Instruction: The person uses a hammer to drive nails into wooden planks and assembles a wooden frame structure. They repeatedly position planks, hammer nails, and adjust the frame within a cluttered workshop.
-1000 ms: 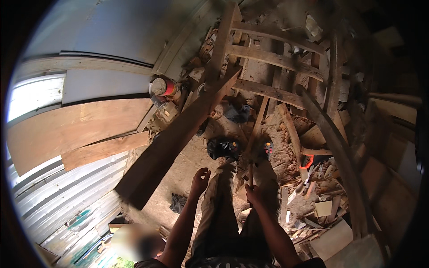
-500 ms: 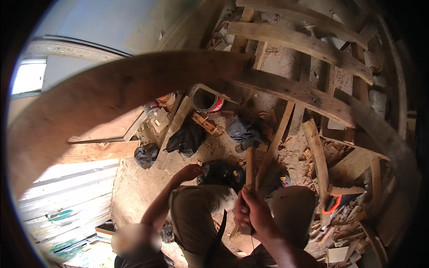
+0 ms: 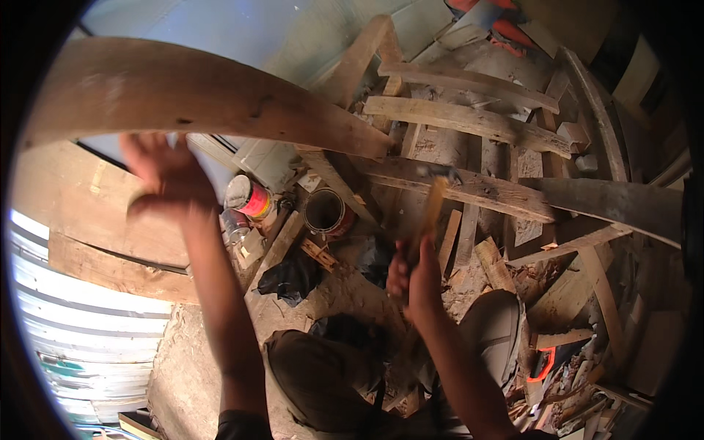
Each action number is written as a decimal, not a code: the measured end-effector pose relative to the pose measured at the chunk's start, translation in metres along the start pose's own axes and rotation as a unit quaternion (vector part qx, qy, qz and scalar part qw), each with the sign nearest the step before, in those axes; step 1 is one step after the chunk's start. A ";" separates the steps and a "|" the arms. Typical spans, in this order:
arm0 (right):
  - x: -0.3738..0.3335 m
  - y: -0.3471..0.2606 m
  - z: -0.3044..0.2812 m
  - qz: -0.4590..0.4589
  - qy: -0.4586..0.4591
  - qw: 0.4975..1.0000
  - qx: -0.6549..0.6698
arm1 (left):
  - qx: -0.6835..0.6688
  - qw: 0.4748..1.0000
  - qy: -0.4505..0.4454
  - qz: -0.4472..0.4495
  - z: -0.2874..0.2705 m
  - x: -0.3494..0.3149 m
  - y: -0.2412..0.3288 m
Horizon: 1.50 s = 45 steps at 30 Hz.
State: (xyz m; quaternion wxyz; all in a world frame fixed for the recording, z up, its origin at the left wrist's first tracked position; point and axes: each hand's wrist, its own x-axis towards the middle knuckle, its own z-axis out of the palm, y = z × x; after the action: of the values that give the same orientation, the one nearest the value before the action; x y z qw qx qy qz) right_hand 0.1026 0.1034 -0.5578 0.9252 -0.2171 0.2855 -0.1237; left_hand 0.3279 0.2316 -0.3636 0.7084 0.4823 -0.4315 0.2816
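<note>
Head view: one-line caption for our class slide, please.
Right hand grips a hammer near a slatted wooden frame; left hand open beside a beam.

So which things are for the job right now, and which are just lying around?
Seemingly for the job:
hammer, held in the right hand
big wooden board, with the open left hand at its lower edge; touching or not, I can't tell

Seemingly just around:
red-banded can
open bucket
black plastic bag
orange-handled tool
</note>
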 end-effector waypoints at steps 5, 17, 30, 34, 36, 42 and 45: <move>0.078 0.001 0.008 -0.025 0.038 0.995 -0.090 | -0.338 0.922 -0.130 -0.137 0.055 0.024 -0.028; 0.095 -0.010 0.030 -0.121 0.102 0.985 -0.074 | -0.132 0.981 -0.067 -0.127 0.065 0.018 -0.012; 0.095 -0.008 0.018 -0.051 0.079 0.981 -0.167 | -0.105 0.987 -0.052 -0.107 0.069 0.014 -0.007; 0.089 -0.015 0.013 -0.053 0.073 0.975 -0.202 | -0.123 0.983 -0.060 -0.123 0.071 0.017 -0.009; 0.083 -0.017 0.010 -0.057 0.057 0.974 -0.213 | -0.100 0.987 -0.058 -0.115 0.071 0.014 -0.007; 0.027 0.003 -0.017 -0.074 0.032 0.978 -0.193 | -0.142 0.975 -0.117 -0.124 0.049 0.013 -0.022; -0.011 0.019 -0.044 -0.070 0.050 0.969 -0.232 | 0.130 0.967 -0.134 -0.174 0.036 -0.011 0.016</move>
State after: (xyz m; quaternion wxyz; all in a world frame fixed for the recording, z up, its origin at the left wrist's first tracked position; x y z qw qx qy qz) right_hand 0.0699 0.1098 -0.5940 0.8231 -0.4388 0.3365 -0.1294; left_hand 0.2976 0.2045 -0.3604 0.6131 0.6718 -0.3914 0.1402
